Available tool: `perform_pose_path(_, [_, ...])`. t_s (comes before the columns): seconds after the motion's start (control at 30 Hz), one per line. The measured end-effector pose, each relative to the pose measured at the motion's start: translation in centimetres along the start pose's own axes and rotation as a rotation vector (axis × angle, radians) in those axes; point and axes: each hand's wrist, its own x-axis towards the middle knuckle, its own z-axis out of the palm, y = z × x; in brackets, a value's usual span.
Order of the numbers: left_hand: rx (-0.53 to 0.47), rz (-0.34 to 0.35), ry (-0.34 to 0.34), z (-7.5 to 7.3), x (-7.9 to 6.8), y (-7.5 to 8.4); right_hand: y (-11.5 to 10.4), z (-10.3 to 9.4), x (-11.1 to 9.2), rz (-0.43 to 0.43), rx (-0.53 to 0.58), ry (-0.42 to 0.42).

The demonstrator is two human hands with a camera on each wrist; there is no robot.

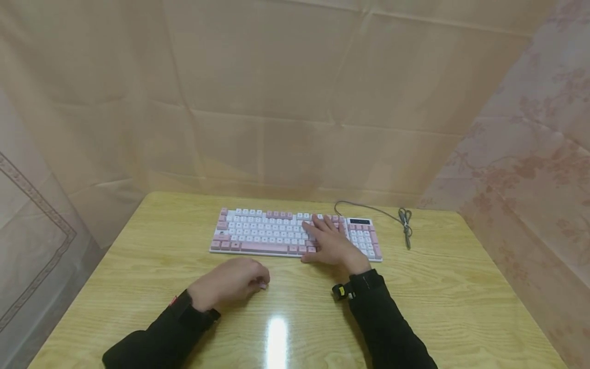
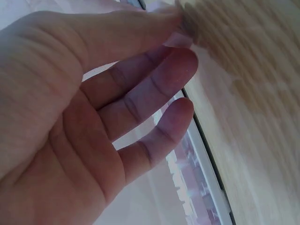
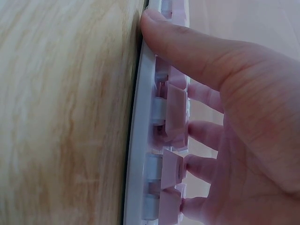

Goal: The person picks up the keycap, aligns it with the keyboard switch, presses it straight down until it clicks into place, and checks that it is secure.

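Observation:
A pink and white keyboard (image 1: 264,247) lies on the wooden table. My right hand (image 1: 333,247) rests over its right half with the fingers spread. In the right wrist view the thumb (image 3: 187,47) lies against the keyboard's front edge, and the other fingertips touch the pink keys (image 3: 176,117). Nearer to me, in front of the keyboard, my left hand (image 1: 232,279) pinches a small pink keycap-like piece (image 2: 179,40) between thumb and index finger. Most of that piece is hidden by the fingers. The left hand's other fingers are loosely bent.
A grey cable (image 1: 369,206) runs from the keyboard's back edge to a tied bundle (image 1: 405,225) on the right. The wooden table (image 1: 438,287) meets a beige cloth (image 1: 258,102) behind and a floral cloth (image 1: 530,169) on the right.

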Motion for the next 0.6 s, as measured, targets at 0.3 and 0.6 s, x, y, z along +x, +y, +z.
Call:
perform_pose_path(0.3, [0.002,-0.124,0.031,-0.5,-0.6,-1.4,0.1,0.1,0.0,-0.007,-0.006,-0.003])
perform_pose_path(0.6, [-0.038,-0.121,0.045,-1.0,-0.9,-2.3,0.2,0.0,0.1,0.0,-0.017,-0.009])
